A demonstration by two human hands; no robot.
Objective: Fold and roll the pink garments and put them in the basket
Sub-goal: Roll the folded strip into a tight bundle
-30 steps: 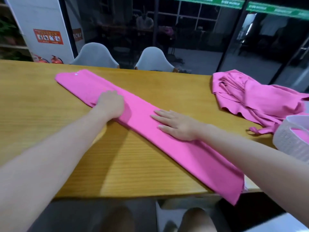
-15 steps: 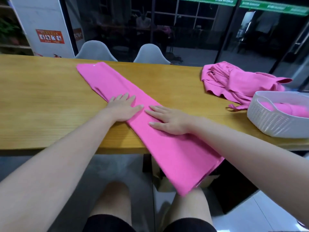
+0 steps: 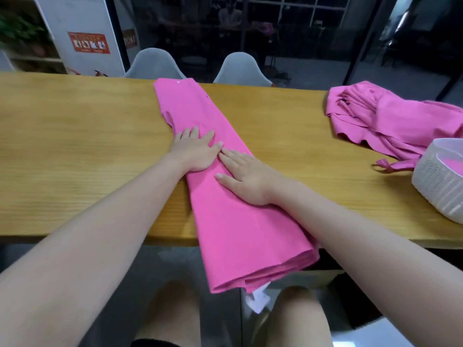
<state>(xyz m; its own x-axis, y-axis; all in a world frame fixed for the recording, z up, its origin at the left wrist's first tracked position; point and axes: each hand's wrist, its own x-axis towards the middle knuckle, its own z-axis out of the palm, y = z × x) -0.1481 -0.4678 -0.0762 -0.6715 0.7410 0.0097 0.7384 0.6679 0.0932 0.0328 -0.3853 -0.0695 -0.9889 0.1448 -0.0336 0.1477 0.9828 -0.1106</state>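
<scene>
Wooden table (image 3: pixel 75 146) carries 2 pink garments (image 3: pixel 225 196), white basket (image 3: pixel 436 186).

The white basket (image 3: pixel 437 181) at the bench's (image 3: pixel 75 151) right end is cut off by the picture's right edge, so only its left wall and a strip of pink inside it show. The crumpled pink garment (image 3: pixel 390 121) near the bench's far right corner also runs out of view there. The folded pink garment (image 3: pixel 225 196) is partly covered by the left hand (image 3: pixel 194 152) and right hand (image 3: pixel 244 177). The red notice (image 3: pixel 89 43) behind is too blurred to read.
</scene>
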